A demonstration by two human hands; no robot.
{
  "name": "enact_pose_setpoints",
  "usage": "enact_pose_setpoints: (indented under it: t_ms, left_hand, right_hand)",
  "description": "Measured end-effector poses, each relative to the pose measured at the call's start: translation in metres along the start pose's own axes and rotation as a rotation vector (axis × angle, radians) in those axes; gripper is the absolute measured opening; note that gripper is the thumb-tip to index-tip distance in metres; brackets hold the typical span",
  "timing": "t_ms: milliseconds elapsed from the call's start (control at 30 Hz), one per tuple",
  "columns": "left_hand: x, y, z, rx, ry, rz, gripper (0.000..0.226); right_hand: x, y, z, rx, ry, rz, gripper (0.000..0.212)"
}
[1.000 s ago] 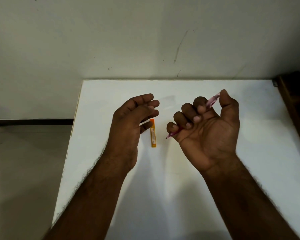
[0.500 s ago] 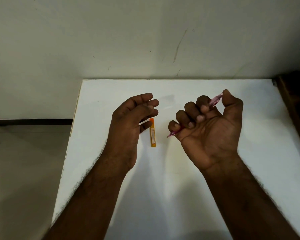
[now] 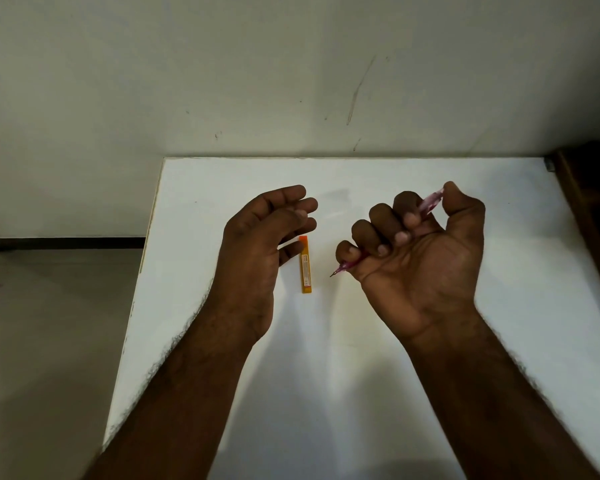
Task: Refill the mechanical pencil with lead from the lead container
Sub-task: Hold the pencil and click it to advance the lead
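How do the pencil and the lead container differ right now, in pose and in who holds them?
The pink mechanical pencil is gripped in the right hand and slants above the table; the orange lead container lies flat on the white table, unheld, beside the left hand. The pencil is round and tapers to a point; the container is a flat-sided stick. Both are slim and long.

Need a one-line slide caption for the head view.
Right hand grips a pink pencil, tip down; left hand, fingers relaxed, beside the orange lead case on the white table.
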State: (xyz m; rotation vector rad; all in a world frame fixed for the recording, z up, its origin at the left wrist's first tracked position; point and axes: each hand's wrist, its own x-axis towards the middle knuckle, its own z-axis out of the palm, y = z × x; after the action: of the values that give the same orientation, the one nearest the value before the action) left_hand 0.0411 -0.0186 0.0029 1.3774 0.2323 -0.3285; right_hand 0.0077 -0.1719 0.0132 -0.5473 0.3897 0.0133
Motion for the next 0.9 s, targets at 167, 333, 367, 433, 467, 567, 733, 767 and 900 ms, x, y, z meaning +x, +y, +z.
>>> enact_pose_setpoints:
  t_ms: [167, 333, 367, 433, 467, 567, 733, 767, 900]
  left_hand:
    - [-0.0004, 0.0001, 0.0009, -0.003, -0.006, -0.003, 0.024]
    - [0.0001, 0.0, 0.0005, -0.003, 0.004, -0.003, 0.024]
    - [0.0002, 0.0, 0.0004, -0.003, 0.006, -0.002, 0.024]
    - [-0.0001, -0.0002, 0.0007, -0.004, 0.005, -0.003, 0.025]
    - [-0.0003, -0.0004, 0.0008, -0.005, 0.004, -0.005, 0.025]
    - [-0.0003, -0.0008, 0.0008, -0.004, 0.004, -0.005, 0.025]
    - [-0.0006, -0.0001, 0.0001, -0.01, -0.001, -0.001, 0.024]
    - [-0.0006, -0.0001, 0.0, -0.01, -0.002, -0.001, 0.024]
    - [-0.0004, -0.0007, -0.0002, -0.011, -0.003, -0.003, 0.024]
  right_hand:
    - [-0.0007, 0.001, -0.0007, 0.036, -0.011, 0.001, 0.049]
    - [-0.0002, 0.0022, -0.0001, 0.028, 0.001, -0.001, 0.048]
    - [-0.0001, 0.0022, -0.0003, 0.037, 0.0, 0.004, 0.049]
    - [-0.0003, 0.0027, -0.0004, 0.041, -0.008, 0.014, 0.05]
    - [-0.0005, 0.0031, -0.0004, 0.033, -0.011, 0.014, 0.05]
    - [-0.0004, 0.0038, -0.0003, 0.023, -0.016, 0.01, 0.049]
    - [-0.0003, 0.0036, -0.0016, 0.039, -0.037, 0.031, 0.049]
    - [-0.0001, 0.0036, -0.0016, 0.03, -0.04, 0.029, 0.049]
    - [0.0003, 0.0042, -0.0013, 0.033, -0.049, 0.042, 0.049]
